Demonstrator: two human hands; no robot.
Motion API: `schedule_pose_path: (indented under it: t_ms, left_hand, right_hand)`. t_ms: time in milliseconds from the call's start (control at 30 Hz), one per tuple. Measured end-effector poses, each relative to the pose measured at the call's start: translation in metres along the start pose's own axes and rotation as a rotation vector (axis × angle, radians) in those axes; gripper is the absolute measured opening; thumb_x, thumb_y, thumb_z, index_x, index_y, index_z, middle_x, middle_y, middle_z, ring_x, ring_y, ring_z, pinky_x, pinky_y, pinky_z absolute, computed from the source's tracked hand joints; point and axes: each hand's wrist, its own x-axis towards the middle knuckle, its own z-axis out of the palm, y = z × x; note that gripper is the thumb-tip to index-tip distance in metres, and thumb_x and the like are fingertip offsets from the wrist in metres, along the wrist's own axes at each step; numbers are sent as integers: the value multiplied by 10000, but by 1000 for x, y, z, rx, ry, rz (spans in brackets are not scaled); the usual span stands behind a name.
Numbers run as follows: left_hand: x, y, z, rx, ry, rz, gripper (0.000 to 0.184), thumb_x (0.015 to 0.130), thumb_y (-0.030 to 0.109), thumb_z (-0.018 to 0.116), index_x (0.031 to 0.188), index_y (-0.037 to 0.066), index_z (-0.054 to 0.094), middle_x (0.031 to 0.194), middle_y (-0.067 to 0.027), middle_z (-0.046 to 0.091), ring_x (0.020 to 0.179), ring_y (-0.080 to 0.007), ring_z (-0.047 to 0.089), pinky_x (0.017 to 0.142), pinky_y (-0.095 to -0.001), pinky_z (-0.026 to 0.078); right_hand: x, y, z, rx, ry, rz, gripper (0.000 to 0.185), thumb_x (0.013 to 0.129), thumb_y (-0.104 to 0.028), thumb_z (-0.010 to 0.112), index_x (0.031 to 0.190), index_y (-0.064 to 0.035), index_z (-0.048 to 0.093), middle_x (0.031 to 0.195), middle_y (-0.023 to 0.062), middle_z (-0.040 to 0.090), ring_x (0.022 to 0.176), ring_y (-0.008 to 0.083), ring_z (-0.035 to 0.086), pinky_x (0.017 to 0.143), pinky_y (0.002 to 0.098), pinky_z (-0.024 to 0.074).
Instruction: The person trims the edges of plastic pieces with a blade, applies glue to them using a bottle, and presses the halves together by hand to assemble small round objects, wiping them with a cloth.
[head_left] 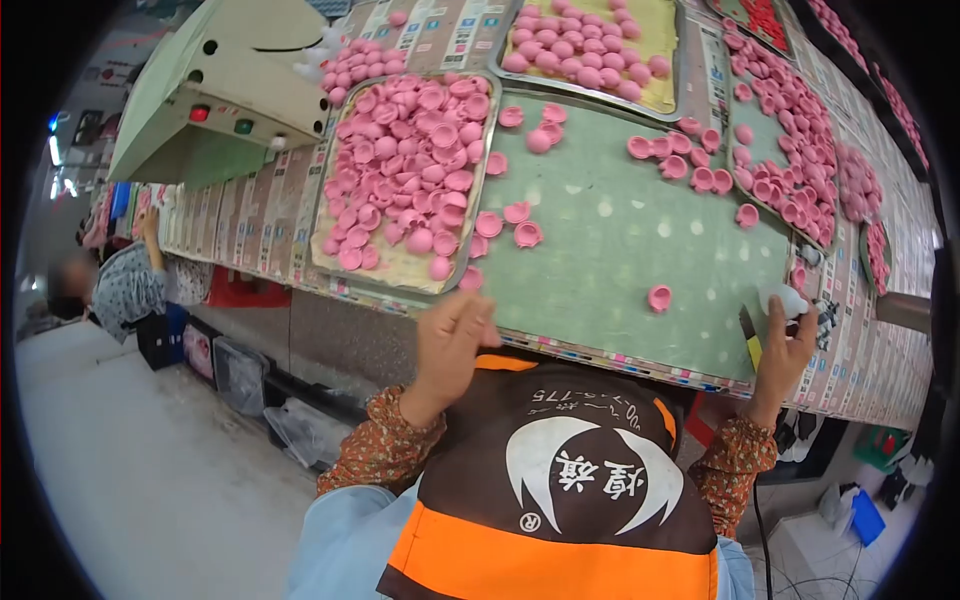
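Left hand (450,345): fingers curled, I cannot tell if holding something | right hand (788,345): holds white rounded piece (783,300) | single pink cup (659,298): on green surface (600,240), between both hands, left of the right one, which is nearer

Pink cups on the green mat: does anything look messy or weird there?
One pink cup lies alone on the green mat, away from the others, and several pink pieces sit loose just outside the left tray. That looks a bit untidy, maybe spilled, but nothing looks clearly broken.
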Motion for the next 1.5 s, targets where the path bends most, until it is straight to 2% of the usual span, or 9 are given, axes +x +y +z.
schedule_pose_path:
  t_ms: [267, 333, 433, 700, 833, 1100, 1233, 1367, 1500]
  left_hand:
    - [51, 24, -26, 357, 179, 136, 77, 977, 119, 612, 948, 51, 634, 725, -21, 568, 661, -109, 541, 616, -282, 419]
    - [67, 22, -24, 740, 71, 468, 110, 908, 97, 670, 1015, 71, 675, 870, -44, 579, 778, -168, 550, 713, -316, 435]
    - [79, 15, -11, 874, 11, 482, 179, 868, 120, 698, 1044, 101, 676, 887, -64, 561, 839, -248, 544, 768, -379, 427]
    - [79, 7, 18, 1116, 63, 509, 186, 838, 170, 731, 1014, 146, 676, 911, -51, 534, 887, -267, 530, 763, -407, 413]
    - [76, -4, 19, 1055, 56, 582, 240, 821, 153, 734, 1054, 188, 689, 912, -29, 544, 888, -249, 541, 743, -399, 411]
    - [74, -8, 23, 1047, 3, 643, 349, 833, 102, 713, 1156, 232, 710, 982, 26, 634, 928, -207, 569, 775, -370, 415]
    - [73, -7, 23, 1018, 10, 652, 348, 843, 79, 696, 1160, 223, 708, 996, 25, 652, 925, -214, 574, 801, -369, 420]
    - [70, -1, 21, 770, 18, 610, 273, 889, 12, 631, 1135, 115, 693, 998, -29, 662, 898, -232, 605, 843, -363, 467]
    - [55, 5, 31, 387, -34, 391, 230, 960, -14, 548, 1165, 37, 640, 993, -59, 654, 892, -169, 616, 833, -307, 485]
  right_hand:
    - [-23, -77, 5, 500, -245, 32, 258, 991, -92, 584, 1223, 8, 537, 1181, 157, 646, 1031, 204, 637, 947, 339, 495]
    - [-36, -92, 14, 661, -380, 18, 260, 982, -80, 570, 1221, 4, 512, 1202, 177, 647, 1049, 217, 640, 963, 355, 490]
    - [-60, -108, 30, 712, -582, 132, 295, 964, -69, 573, 1239, -29, 475, 1169, 151, 654, 1033, 197, 621, 935, 341, 485]
    - [-78, -118, 76, 517, -853, 126, 292, 988, -109, 581, 1253, -36, 482, 1215, 72, 633, 971, 89, 551, 870, 249, 452]
    - [-66, -106, 74, 468, -778, 189, 286, 1004, -140, 585, 1248, -27, 486, 1216, 57, 626, 967, 82, 545, 867, 241, 454]
    - [-26, -48, 55, 445, -159, 146, 277, 1017, -184, 589, 1254, -49, 541, 1127, 10, 643, 762, 16, 519, 549, 170, 391]
    - [-6, -31, 32, 421, 32, 317, 302, 1024, -210, 592, 1282, -55, 564, 1024, -11, 640, 709, 12, 475, 547, 167, 369]
    - [-4, -48, 19, 442, 92, 220, 270, 1020, -205, 598, 1235, -49, 552, 1089, 43, 676, 732, 22, 509, 590, 186, 409]
    - [-27, -61, 24, 543, -84, 200, 236, 992, -150, 601, 1194, -42, 547, 1055, 77, 696, 854, 79, 605, 732, 223, 481]
